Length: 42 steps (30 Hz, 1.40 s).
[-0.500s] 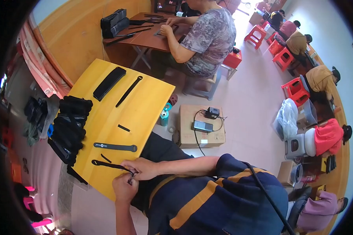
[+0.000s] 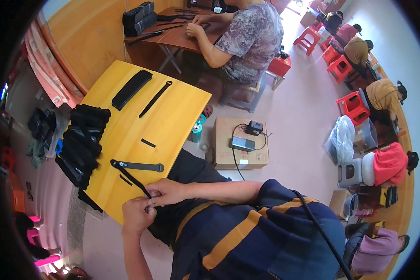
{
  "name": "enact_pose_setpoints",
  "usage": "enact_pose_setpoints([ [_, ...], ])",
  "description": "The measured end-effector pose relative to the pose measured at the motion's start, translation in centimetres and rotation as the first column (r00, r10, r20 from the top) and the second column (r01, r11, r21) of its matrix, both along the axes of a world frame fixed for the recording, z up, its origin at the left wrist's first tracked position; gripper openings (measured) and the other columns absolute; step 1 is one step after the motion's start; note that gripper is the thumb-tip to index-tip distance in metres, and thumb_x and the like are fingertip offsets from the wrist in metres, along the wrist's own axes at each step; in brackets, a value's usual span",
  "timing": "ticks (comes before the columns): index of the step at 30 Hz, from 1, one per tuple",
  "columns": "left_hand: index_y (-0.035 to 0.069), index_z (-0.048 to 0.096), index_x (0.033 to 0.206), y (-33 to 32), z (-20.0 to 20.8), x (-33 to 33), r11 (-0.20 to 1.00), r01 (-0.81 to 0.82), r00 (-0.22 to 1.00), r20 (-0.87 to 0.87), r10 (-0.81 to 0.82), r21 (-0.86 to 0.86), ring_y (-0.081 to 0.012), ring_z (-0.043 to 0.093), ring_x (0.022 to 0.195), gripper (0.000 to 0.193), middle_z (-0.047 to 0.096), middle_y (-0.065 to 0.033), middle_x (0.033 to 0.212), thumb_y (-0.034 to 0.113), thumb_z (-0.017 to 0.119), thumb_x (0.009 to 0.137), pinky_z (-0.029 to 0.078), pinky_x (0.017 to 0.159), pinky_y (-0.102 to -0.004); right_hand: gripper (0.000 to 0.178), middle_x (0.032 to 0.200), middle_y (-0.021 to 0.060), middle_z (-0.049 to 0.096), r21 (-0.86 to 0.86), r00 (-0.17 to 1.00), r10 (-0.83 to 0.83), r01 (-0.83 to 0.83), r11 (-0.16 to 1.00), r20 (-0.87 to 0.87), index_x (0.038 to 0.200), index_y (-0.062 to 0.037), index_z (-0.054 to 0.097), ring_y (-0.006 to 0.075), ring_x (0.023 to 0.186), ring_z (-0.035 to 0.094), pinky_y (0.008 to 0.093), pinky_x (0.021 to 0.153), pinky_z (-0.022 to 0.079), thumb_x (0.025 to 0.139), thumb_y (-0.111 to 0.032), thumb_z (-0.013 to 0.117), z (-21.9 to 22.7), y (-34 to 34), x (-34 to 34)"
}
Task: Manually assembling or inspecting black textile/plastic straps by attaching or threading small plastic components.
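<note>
My left hand [image 2: 137,215] and my right hand [image 2: 165,192] are closed close together at the near edge of a yellow table [image 2: 172,107]. Between them they pinch one end of a black strap [image 2: 134,180]; that end is hidden by the fingers. The strap slants away across the tabletop, its slotted far end beside the left tip of a grey strap [image 2: 142,166]. A short black strip [image 2: 126,180] lies just left of the held strap. Farther off are another short black strip [image 2: 148,143], a long black strap with a slotted end [image 2: 155,99] and a thick black bundle [image 2: 132,89].
Black strap bundles [image 2: 81,144] are piled along the table's left edge. A cardboard box [image 2: 224,154] with a cabled device stands on the floor, near a teal bottle [image 2: 197,132]. A co-worker [image 2: 254,42] sits at a brown table [image 2: 182,35]; several people work along the right wall.
The held strap now slants more steeply, its slotted end shifted up to the grey strap's left tip. My left hand has moved left; the whole view has shifted slightly.
</note>
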State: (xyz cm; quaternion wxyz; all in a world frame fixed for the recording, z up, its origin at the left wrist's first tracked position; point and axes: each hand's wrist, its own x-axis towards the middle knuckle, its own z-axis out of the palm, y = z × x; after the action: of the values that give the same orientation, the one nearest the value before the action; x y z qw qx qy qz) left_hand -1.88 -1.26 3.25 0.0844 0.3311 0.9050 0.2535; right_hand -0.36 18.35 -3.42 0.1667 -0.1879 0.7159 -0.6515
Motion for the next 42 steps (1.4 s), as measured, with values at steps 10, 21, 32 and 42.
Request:
enact_pose_setpoints([
  [10, 0.007, 0.074, 0.076, 0.8, 0.5, -0.5, 0.979, 0.105, 0.991, -0.057, -0.117, -0.177, -0.0353, 0.069, 0.07, 0.01, 0.07, -0.0153, 0.074, 0.015, 0.068, 0.072, 0.055, 0.067, -0.0462, 0.027, 0.067, 0.0073, 0.063, 0.104, 0.975, -0.189, 0.177, 0.979, 0.12, 0.094, -0.0039, 0.061, 0.0176, 0.062, 0.068, 0.0319, 0.059, 0.053, 0.099, -0.029, 0.069, 0.0, 0.5, 2.2],
  [21, 0.009, 0.072, 0.075, 0.5, 0.0, -2.0, 0.858, 0.251, 0.946, -0.074, -0.315, -0.449, -0.0355, 0.07, 0.069, 0.01, 0.07, -0.0136, 0.071, 0.017, 0.071, 0.071, 0.055, 0.066, -0.0472, 0.019, 0.099, 0.0138, 0.064, 0.219, 0.57, -0.025, 0.356, 0.908, -0.821, 0.097, -0.0077, 0.058, 0.0337, 0.093, 0.065, 0.0441, 0.081, 0.053, 0.083, -0.017, 0.068, 3.0, 0.4, 1.4],
  [32, 0.01, 0.071, 0.068, 0.3, -0.5, -2.9, 0.85, 0.323, 0.911, -0.106, -0.398, -0.417, -0.0356, 0.07, 0.067, 0.011, 0.068, -0.0163, 0.069, 0.018, 0.068, 0.073, 0.055, 0.061, -0.0462, 0.012, 0.079, 0.0119, 0.063, 0.492, 0.718, 0.162, 0.278, 0.825, -0.677, 0.083, -0.005, 0.065, 0.0357, 0.081, 0.065, 0.0463, 0.071, 0.052, 0.084, -0.016, 0.07, 2.4, 1.0, -0.1],
  [42, 0.011, 0.068, 0.098, -4.6, 2.6, -1.4, 0.942, -0.079, 0.995, 0.026, 0.092, -0.325, -0.0356, 0.069, 0.09, 0.02, 0.07, -0.0122, 0.09, 0.027, 0.065, 0.088, 0.054, 0.078, -0.0494, 0.007, 0.08, 0.0112, 0.063, 0.421, 0.743, 0.077, 0.288, 0.86, -0.664, 0.087, -0.0077, 0.065, 0.0338, 0.08, 0.066, 0.0455, 0.07, 0.053, 0.085, -0.012, 0.069, 2.7, 0.5, -0.6],
])
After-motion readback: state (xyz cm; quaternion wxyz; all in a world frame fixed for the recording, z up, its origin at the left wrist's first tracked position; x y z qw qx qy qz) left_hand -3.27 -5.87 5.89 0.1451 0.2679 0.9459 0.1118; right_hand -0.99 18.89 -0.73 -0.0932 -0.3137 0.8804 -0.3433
